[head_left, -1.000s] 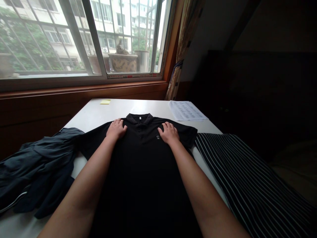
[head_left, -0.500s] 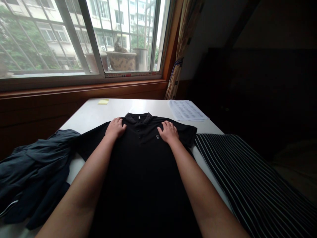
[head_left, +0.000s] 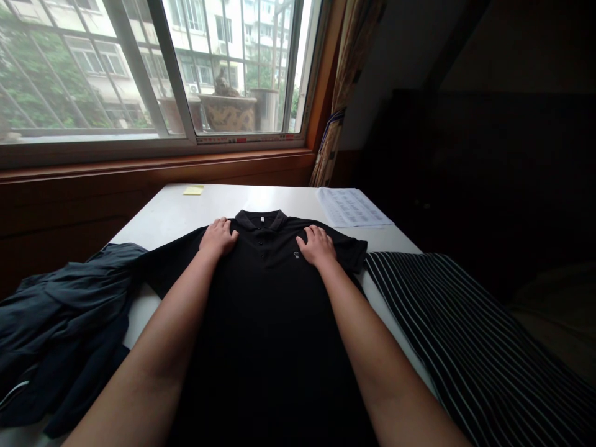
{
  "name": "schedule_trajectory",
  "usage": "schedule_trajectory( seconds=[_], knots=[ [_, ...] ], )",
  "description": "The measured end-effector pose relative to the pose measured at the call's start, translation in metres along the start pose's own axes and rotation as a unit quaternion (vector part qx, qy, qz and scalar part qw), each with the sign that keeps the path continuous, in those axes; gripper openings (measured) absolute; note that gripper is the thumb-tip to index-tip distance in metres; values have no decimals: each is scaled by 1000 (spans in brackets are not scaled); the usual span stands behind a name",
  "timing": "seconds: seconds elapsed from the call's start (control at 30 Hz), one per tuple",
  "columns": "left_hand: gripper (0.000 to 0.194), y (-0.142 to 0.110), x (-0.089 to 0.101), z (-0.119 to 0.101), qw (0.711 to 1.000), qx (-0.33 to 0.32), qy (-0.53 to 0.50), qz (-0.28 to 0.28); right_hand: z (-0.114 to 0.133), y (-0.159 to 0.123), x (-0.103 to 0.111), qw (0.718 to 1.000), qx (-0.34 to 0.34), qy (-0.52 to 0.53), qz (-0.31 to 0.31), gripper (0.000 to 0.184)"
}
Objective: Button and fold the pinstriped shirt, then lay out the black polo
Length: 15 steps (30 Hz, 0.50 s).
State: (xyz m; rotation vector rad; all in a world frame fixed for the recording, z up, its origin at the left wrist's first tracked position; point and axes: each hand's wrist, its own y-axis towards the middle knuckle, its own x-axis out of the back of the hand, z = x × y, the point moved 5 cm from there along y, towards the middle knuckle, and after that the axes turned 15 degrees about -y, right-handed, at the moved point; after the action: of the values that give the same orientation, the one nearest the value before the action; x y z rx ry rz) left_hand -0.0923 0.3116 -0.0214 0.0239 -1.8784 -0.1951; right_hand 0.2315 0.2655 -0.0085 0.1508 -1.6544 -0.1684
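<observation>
A black polo shirt (head_left: 279,335) lies face up and spread out, its collar (head_left: 261,220) towards the window and its buttons in the middle. A small light logo sits on the chest near my right hand. My left hand (head_left: 218,236) rests on the shirt's left shoulder area, thumb apart from the fingers. On the opposite shoulder lies my right hand (head_left: 317,244), palm down with the fingers slightly spread. Neither hand shows cloth pinched in it. Both forearms cover parts of the shirt's sides, and its lower end runs out of view.
The white table (head_left: 153,214) carries a yellow sticky note (head_left: 193,190) and printed sheets (head_left: 352,208) at the back. Dark crumpled clothes (head_left: 69,310) lie at the left, touching the shirt's sleeve. A black striped cloth (head_left: 456,316) lies at the right. Beyond the table is a window (head_left: 233,74).
</observation>
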Motion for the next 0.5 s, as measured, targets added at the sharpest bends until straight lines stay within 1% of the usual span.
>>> schedule_trajectory(
  seconds=[0.2, 0.5],
  knots=[
    [67, -6, 1, 0, 1000, 10, -3, 16, 0, -2, 0, 1000, 6, -5, 7, 60],
    [68, -38, 8, -7, 999, -4, -9, 53, -4, -14, -3, 998, 40, -19, 33, 63]
  ],
)
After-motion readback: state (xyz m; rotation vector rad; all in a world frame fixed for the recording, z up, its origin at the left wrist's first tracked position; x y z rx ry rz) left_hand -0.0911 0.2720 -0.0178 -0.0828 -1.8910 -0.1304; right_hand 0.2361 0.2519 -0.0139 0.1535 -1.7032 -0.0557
